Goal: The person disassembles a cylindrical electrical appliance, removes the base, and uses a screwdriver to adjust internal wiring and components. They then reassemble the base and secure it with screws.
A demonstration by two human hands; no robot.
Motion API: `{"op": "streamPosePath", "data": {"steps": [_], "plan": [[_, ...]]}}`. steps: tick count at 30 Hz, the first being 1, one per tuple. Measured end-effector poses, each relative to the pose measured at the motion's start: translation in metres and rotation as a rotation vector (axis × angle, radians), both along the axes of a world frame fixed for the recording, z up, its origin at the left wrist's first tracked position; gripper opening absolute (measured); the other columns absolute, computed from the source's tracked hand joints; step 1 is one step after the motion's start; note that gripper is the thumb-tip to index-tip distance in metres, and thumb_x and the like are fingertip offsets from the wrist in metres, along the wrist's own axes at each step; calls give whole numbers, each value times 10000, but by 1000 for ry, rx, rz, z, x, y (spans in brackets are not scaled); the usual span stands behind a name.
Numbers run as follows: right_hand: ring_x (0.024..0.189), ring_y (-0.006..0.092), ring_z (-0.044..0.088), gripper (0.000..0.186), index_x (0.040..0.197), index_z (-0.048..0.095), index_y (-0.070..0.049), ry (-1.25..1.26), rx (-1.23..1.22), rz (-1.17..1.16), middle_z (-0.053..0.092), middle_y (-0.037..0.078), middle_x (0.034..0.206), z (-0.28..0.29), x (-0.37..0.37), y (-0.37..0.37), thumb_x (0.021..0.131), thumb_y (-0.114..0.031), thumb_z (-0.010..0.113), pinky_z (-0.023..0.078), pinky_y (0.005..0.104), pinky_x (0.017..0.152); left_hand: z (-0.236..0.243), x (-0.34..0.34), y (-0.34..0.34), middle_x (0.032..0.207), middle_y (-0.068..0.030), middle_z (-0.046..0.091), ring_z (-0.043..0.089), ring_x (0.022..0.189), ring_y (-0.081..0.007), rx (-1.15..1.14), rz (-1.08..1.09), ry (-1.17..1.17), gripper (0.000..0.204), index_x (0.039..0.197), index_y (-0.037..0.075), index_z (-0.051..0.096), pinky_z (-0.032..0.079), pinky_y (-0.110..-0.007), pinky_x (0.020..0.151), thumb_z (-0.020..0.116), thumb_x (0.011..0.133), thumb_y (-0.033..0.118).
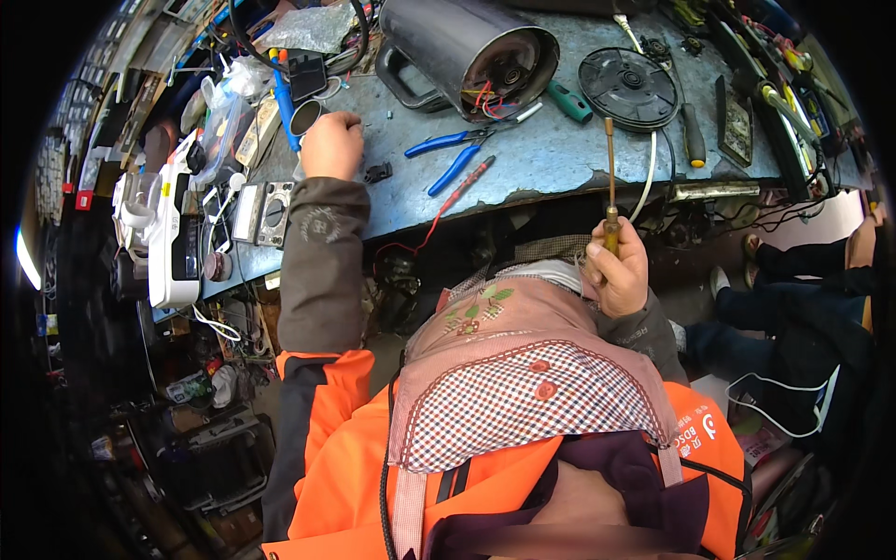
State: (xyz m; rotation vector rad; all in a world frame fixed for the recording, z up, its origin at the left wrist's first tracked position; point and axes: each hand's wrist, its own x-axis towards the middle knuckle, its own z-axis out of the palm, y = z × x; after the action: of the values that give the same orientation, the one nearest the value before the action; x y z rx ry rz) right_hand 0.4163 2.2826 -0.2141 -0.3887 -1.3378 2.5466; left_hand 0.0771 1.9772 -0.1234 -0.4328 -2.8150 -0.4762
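Observation:
My right hand (pixel 618 271) grips a screwdriver (pixel 611 173) by its amber handle, in front of the bench edge, with the shaft pointing away from me. My left hand (pixel 332 147) is closed with its fingers curled at a small round metal cup or ring (pixel 306 116); what its fingertips pinch is hidden. A dark electric kettle (pixel 448 47) lies on its side, its underside opened and red wires showing. To its right is a black round disc-shaped part (pixel 628 86). Blue-handled pliers (pixel 453 154) and a red test probe (pixel 464 182) lie between my hands.
A multimeter (pixel 274 215) and a white device (pixel 175 224) stand at the bench's left. A blue soldering iron (pixel 283 98) lies past my left hand. A green-handled tool (pixel 569 101) and a black-handled screwdriver (pixel 693 135) lie on the right. Another person's legs (pixel 775 313) are at right.

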Motion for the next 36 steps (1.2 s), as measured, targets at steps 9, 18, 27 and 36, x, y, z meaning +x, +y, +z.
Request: {"op": "streamPosePath", "data": {"steps": [9, 18, 27, 36], "plan": [[624, 27, 472, 213, 1170, 587, -53, -80, 38, 7, 570, -37, 853, 13, 7, 2, 996, -29, 706, 371, 222, 558, -36, -26, -15, 1022, -244, 798, 767, 984, -447, -93, -123, 69, 279, 1068, 31, 841, 605, -513, 898, 774, 938, 268], [646, 33, 461, 189, 1132, 578, -58, -91, 17, -4, 551, -38, 863, 9, 3, 3, 1004, -42, 715, 385, 224, 597, 17, 137, 109, 940, -151, 720, 707, 771, -309, 210, -612, 196, 109, 1103, 16, 771, 577, -397, 725, 752, 1029, 94], [647, 30, 479, 189, 1122, 593, -57, -109, 111, 9, 545, -47, 822, 5, 11, 6, 994, -48, 732, 386, 222, 589, -22, 109, 218, 991, -156, 738, 799, 788, -327, -294, -405, 246, 94, 1000, 28, 711, 645, -416, 635, 628, 973, 63], [657, 28, 473, 206, 1137, 598, -59, -94, 52, -4, 543, -55, 834, 1, 13, 14, 995, -38, 746, 392, 220, 613, 1, 99, 235, 960, -192, 811, 821, 890, -359, -433, -346, 17, 143, 946, 36, 810, 666, -461, 737, 682, 940, 99]]}}
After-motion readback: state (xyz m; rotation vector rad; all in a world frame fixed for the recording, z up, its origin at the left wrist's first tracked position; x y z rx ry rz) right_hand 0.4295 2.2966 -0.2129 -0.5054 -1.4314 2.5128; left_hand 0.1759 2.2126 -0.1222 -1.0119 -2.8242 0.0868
